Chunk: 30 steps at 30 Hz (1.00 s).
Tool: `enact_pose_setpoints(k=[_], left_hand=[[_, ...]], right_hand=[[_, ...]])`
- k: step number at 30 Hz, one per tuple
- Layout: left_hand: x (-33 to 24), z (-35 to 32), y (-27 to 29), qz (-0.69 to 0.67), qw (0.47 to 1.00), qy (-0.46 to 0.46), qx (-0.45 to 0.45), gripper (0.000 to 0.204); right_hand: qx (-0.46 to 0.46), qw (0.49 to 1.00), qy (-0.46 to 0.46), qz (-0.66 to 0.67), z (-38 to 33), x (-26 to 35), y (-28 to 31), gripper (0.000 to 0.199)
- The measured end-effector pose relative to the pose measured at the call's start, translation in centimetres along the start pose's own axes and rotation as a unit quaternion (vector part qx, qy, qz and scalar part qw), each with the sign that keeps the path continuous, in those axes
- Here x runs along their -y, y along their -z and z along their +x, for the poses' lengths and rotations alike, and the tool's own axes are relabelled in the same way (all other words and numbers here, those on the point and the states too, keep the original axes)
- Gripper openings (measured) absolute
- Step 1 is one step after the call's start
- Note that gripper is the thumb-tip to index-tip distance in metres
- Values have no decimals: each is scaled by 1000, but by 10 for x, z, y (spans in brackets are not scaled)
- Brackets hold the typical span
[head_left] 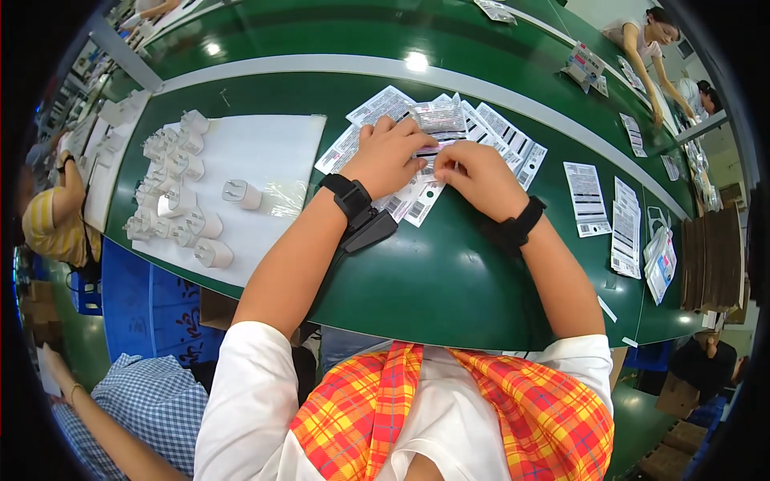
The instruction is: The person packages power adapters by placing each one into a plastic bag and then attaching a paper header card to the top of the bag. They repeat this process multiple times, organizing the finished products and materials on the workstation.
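A clear, shiny plastic packet (439,117) lies on fanned-out printed cards (507,132) near the middle of the green table. My left hand (387,157) is bent over the packet's left side, its thumb and forefinger closing on the lower part. From the right, my right hand (480,178) pinches at the packet's lower edge, thumb against bent fingers. What lies inside the packet is partly covered by my fingers. Both wrists wear black bands, and a black box-shaped device (369,231) sits by my left wrist.
Several white plug chargers (172,180) crowd a white sheet (273,144) at the left; one charger (241,194) stands apart. Card stacks (626,228) and a hanging-hole packet (660,260) lie right, beside stacked cardboard (712,256). A metal rail (321,64) crosses behind. Other people work around.
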<state>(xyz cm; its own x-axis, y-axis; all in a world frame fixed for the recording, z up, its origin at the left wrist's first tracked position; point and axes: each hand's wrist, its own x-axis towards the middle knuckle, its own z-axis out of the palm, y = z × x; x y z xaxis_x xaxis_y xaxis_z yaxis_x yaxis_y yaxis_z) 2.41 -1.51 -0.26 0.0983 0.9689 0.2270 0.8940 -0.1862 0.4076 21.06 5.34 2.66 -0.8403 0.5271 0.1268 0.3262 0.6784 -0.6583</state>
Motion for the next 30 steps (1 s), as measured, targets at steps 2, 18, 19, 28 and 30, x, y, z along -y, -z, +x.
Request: enact_pose_setpoints(k=[2, 18, 19, 28, 30], left_hand=[[0, 0, 1, 8, 1000, 7, 9, 36], [13, -11, 7, 1, 999, -5, 31, 33], [9, -10, 8, -6, 1000, -4, 30, 33], [-12, 4, 7, -32, 999, 5, -32, 36], [-14, 10, 6, -22, 999, 28, -22, 34]], right_hand=[[-43, 998, -21, 28, 0, 3, -2, 4], [-133, 990, -47, -1, -134, 14, 91, 8], [-259, 943, -162, 132, -192, -2, 100, 7], [-270, 636, -636, -344, -570, -42, 86, 39], [-295, 587, -667, -353, -518, -38, 92, 47]])
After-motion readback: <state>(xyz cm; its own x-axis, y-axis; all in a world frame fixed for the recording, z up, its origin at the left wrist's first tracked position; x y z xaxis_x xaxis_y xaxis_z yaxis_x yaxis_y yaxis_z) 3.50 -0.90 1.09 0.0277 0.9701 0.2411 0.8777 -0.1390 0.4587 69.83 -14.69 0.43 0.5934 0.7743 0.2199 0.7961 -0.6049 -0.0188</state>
